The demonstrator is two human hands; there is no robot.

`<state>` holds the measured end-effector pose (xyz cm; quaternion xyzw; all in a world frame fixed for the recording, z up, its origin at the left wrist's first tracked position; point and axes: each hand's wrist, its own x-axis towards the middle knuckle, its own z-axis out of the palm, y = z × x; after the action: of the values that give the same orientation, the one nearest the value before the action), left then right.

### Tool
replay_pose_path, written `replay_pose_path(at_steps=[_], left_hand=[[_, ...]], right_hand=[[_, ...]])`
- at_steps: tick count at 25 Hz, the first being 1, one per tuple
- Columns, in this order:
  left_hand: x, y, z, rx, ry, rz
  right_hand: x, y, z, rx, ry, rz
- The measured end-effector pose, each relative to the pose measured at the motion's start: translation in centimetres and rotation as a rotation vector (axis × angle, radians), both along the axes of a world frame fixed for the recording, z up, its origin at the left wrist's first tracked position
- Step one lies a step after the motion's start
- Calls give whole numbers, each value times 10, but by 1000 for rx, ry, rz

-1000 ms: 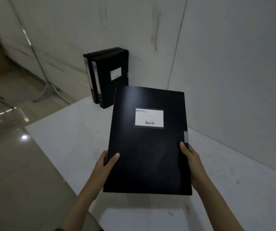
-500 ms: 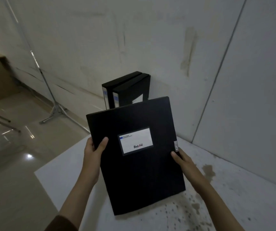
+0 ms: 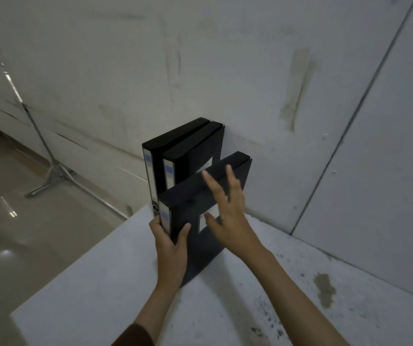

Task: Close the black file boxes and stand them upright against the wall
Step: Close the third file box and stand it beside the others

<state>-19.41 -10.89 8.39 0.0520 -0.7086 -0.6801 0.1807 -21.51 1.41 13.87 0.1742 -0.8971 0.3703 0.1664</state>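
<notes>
Two closed black file boxes stand upright side by side against the wall, spines with pale labels facing me. A third closed black file box stands upright on the white table, just right of them and nearer to me. My left hand grips its spine near the bottom, thumb on the cover. My right hand hovers over its labelled cover with fingers spread; whether it touches the cover is unclear.
The table's left edge drops to a glossy tiled floor. A metal stand rises from that floor by the wall. Dark stains mark the table's right part. A second wall panel closes off the right.
The third box was held flat in front of me by both hands. It has been turned upright and set on the table beside the two boxes. My right hand has let go.
</notes>
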Motion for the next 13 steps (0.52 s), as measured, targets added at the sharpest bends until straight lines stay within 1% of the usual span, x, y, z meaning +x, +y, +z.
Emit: replay_pose_path(at_steps=[2,3,5,6,10,13], left_hand=[[-15,8,-9,-9,31,7],[-23,12,-13,-9,27,20],[-39,20,-17,14,-3,36],[-46,24,-17,13,-13,44],[-78,32,-17,-50,26,81],[-100,35,-16,-41,35,23]], right_hand=[[-20,-7,2,126,17,39],[-29,-8,0,150,-8,50],[-48,-3,-7,127,-52,43],[-57,0,-11,119,-43,34],[-95,8,-17,196,-4,5],[-110,14,-12,164,-21,-10]])
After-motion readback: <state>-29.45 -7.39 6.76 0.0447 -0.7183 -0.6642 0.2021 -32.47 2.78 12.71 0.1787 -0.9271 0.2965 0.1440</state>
